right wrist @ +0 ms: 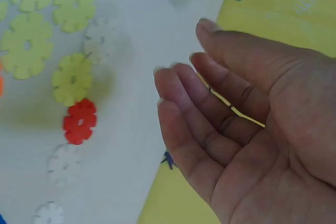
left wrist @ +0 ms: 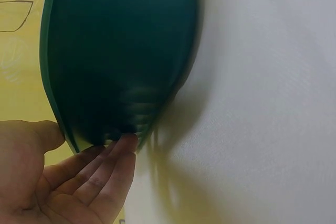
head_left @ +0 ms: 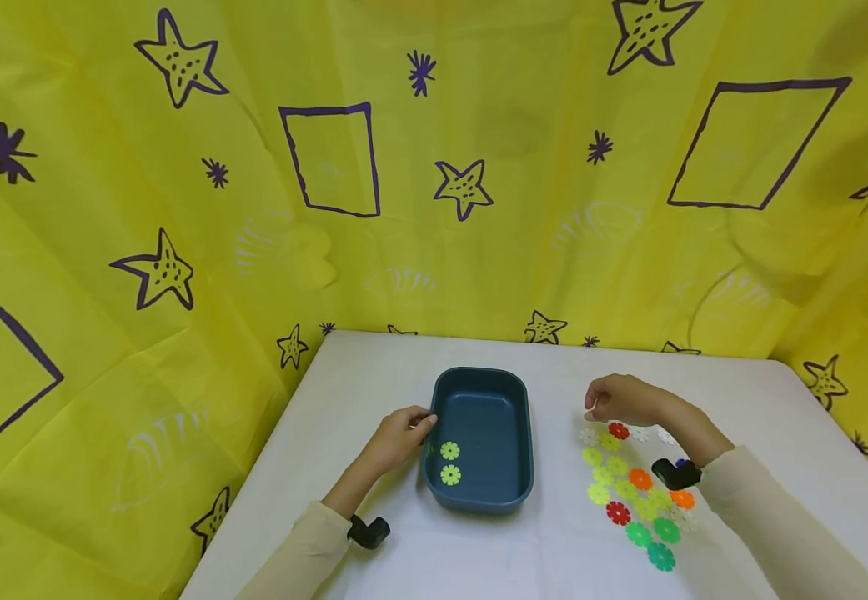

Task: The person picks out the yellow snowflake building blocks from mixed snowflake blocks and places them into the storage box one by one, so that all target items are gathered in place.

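Note:
A dark teal plastic basin (head_left: 484, 492) stands on the white table, with two yellow-green notched flower discs (head_left: 450, 451) at its left inside. My left hand (head_left: 398, 437) grips the basin's left wall, thumb at the rim and fingers against the outer side (left wrist: 84, 182). To the right of the basin, my right hand (head_left: 624, 400) hovers at the far end of a loose spread of flower discs (head_left: 617, 465). Its fingers are loosely bent, and nothing shows between them in the right wrist view (right wrist: 236, 114). Red (right wrist: 80, 122), yellow, white, orange and green discs lie near it.
The white table (head_left: 373, 367) meets a yellow sheet (head_left: 403, 250) with drawn stars at the back and sides. A black strap mount (head_left: 676, 474) on the right wrist hangs over some discs, with a bit of blue disc (head_left: 680, 462) beside it.

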The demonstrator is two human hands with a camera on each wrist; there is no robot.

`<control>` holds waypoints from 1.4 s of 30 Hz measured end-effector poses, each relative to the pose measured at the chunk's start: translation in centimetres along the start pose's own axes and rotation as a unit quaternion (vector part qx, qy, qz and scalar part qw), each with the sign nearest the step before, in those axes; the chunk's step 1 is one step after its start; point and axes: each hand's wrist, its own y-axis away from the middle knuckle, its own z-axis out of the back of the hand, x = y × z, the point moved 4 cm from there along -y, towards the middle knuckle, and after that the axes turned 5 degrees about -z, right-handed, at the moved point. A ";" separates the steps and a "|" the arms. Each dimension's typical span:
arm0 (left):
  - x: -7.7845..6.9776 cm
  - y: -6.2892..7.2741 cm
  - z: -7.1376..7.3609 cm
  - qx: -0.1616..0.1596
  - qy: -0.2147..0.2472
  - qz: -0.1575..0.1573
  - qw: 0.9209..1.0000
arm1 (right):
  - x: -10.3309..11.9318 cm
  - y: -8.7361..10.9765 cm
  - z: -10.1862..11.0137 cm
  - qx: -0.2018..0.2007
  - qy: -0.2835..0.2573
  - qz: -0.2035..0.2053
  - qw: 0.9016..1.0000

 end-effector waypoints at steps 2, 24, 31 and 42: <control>0.0 0.0 0.0 0.000 0.001 0.001 1.000 | -0.6 0.2 -0.2 -0.006 0.008 -0.006 1.000; -0.2 0.1 0.0 -0.003 0.001 0.005 1.000 | -4.6 0.9 -2.7 -0.038 0.008 -0.055 0.998; -0.1 0.0 -0.1 -0.003 0.002 0.004 1.000 | -4.7 0.9 -3.3 -0.046 0.013 -0.056 0.997; -0.2 0.1 -0.1 -0.004 0.003 0.000 1.000 | -4.6 1.0 -3.7 -0.033 0.011 -0.080 0.996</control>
